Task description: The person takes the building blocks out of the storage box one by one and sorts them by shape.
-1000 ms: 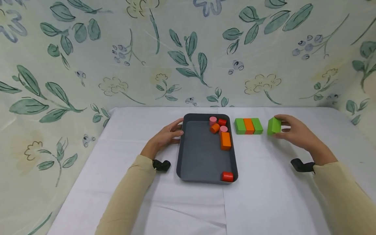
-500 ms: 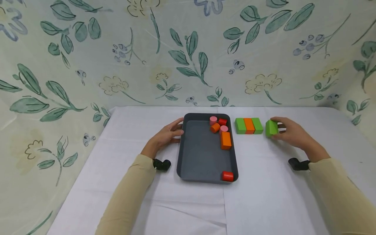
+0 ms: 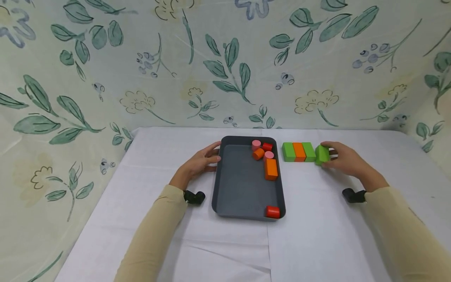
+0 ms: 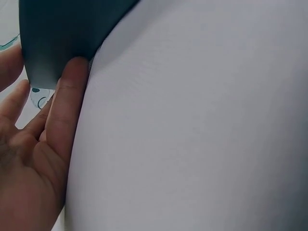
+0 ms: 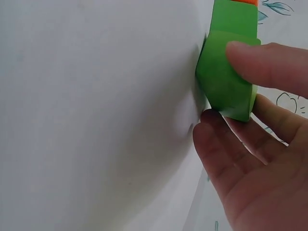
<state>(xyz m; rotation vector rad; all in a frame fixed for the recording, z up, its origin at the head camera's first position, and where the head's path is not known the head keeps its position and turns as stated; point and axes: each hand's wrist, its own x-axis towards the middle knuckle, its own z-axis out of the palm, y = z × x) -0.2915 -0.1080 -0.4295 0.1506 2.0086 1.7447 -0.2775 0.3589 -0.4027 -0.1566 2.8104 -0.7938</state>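
My right hand (image 3: 340,158) pinches a green block (image 3: 322,154) between thumb and fingers, its left side against a row of blocks on the white table: green (image 3: 288,151), orange (image 3: 299,151), green (image 3: 309,151). The right wrist view shows the held green block (image 5: 226,84) with my fingers (image 5: 269,62) on it. My left hand (image 3: 201,162) rests with straight fingers against the left wall of a dark grey tray (image 3: 239,184); the left wrist view shows a finger (image 4: 67,106) touching the tray wall (image 4: 57,33).
In the tray lie two pink cylinders (image 3: 255,145), a red cylinder (image 3: 267,147), an orange cylinder (image 3: 258,154) and an orange block (image 3: 271,169) at the far right, and a red cylinder (image 3: 273,212) in the near right corner. A floral cloth wall (image 3: 225,62) backs the table.
My right hand has slid the green block leftward until it meets the row of blocks. The left hand and tray have stayed put.
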